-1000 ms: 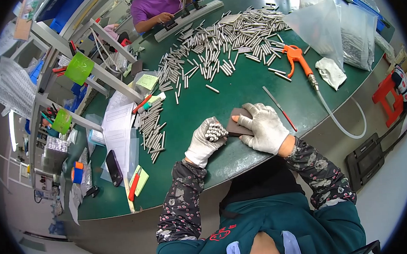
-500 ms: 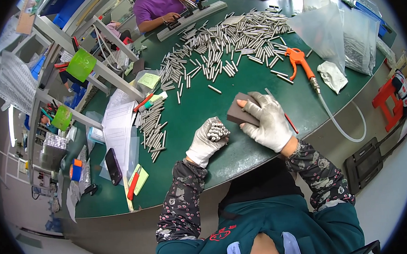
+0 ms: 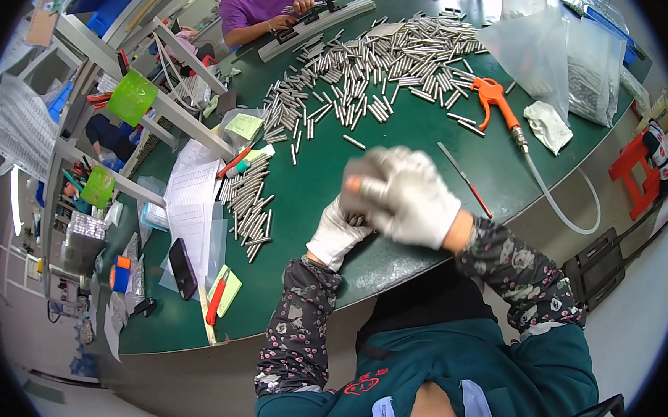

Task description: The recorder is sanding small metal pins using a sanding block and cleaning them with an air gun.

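My left hand [image 3: 334, 235], in a white glove, is closed round a bundle of short metal pins [image 3: 359, 220]; only a few pin ends show below the right hand. Over the bundle is my right hand [image 3: 416, 196], also gloved, its bare thumb tip showing. It grips a dark brown-grey block [image 3: 358, 169] that looks like a sanding sponge, blurred by motion and mostly covered by the fingers. Whether the block touches the pin ends is hidden. To the right lies a thin file-like tool with a red handle [image 3: 477, 198].
A large heap of metal pins [image 3: 386, 60] covers the far table; a smaller pile [image 3: 249, 202] lies left, near papers [image 3: 191, 190] and a phone [image 3: 183, 267]. At right are an orange air gun [image 3: 500, 106] and plastic bags [image 3: 593, 63]. A person in purple [image 3: 249, 15] works opposite.
My right hand has moved left with the block, from beside the left hand to over the pin bundle, uncovering the red-handled tool. The person opposite has lowered a hand to the rail.
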Action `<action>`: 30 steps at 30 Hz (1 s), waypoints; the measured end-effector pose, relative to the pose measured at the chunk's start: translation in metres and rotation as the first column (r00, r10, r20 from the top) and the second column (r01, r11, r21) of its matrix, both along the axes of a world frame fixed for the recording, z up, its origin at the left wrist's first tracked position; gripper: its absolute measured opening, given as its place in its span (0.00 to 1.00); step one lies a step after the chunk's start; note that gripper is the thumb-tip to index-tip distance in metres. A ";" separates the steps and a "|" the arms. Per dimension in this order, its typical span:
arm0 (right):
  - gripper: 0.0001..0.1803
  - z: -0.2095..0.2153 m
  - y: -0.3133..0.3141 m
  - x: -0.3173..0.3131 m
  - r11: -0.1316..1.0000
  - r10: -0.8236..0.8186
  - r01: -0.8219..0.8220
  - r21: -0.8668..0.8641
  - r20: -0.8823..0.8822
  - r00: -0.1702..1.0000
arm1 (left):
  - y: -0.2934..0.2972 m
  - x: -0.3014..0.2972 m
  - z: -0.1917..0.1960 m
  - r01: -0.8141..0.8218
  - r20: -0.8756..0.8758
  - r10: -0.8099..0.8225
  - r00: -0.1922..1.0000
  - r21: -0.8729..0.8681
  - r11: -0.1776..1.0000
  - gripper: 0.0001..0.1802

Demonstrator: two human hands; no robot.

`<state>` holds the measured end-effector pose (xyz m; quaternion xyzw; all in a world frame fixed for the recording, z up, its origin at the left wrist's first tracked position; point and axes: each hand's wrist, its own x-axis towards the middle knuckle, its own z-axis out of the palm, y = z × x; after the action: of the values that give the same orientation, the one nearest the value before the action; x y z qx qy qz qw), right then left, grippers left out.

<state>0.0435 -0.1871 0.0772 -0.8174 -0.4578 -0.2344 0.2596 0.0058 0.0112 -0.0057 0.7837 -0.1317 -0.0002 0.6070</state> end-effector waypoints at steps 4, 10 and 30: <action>0.21 0.003 0.000 0.009 0.981 -0.186 0.184 0.060 0.019 0.982 | -0.002 -0.001 -0.003 -0.104 -0.155 0.065 0.986 -0.262 0.959 0.33; 0.23 0.001 -0.005 0.015 0.918 -0.394 0.395 -0.027 0.029 0.919 | 0.001 0.001 -0.002 -0.065 -0.263 0.002 0.965 -0.233 0.970 0.33; 0.24 -0.047 -0.019 0.036 0.918 -0.321 0.252 -0.305 -0.202 0.925 | -0.003 -0.004 0.009 -0.077 -0.241 0.026 0.970 -0.205 0.976 0.32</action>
<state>0.0792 -0.2062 0.0302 -0.9266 -0.3242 -0.1007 0.1619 0.0014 0.0083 0.0033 0.7118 -0.0371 -0.0636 0.6985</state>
